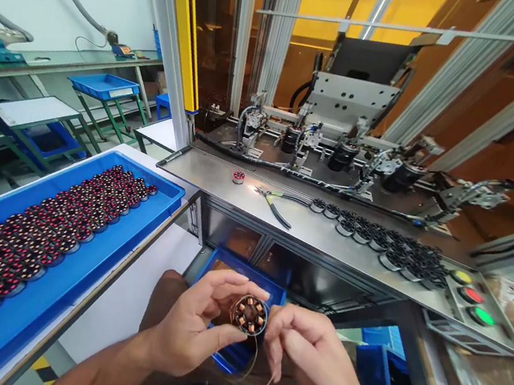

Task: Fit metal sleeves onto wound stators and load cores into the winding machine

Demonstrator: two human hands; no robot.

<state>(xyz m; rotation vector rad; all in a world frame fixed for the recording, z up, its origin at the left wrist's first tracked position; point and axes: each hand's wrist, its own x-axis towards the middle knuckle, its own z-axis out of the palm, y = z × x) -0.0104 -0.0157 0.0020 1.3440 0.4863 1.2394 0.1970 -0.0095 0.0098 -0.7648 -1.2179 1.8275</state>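
In front of my lap, my left hand [206,320] grips a round motor stator [242,327] by its edge between thumb and fingers. Copper windings ring its dark centre, which faces up. A thin wire [253,362] hangs from the stator and loops below it towards my right hand [306,345]. The fingers of that hand are curled closed beside the stator's right side, with the wire's end running into them. On the metal ledge ahead lie green-and-black cutting pliers [277,203], with one red-and-black stator [238,177] to their left.
A blue tray [117,255] at left holds many wound stators in rows. Several black stator cores [380,240] crowd the metal ledge [210,179] at right, near push buttons [471,295]. Behind the ledge stands a winding machine [342,141]. A blue bin [210,263] sits below.
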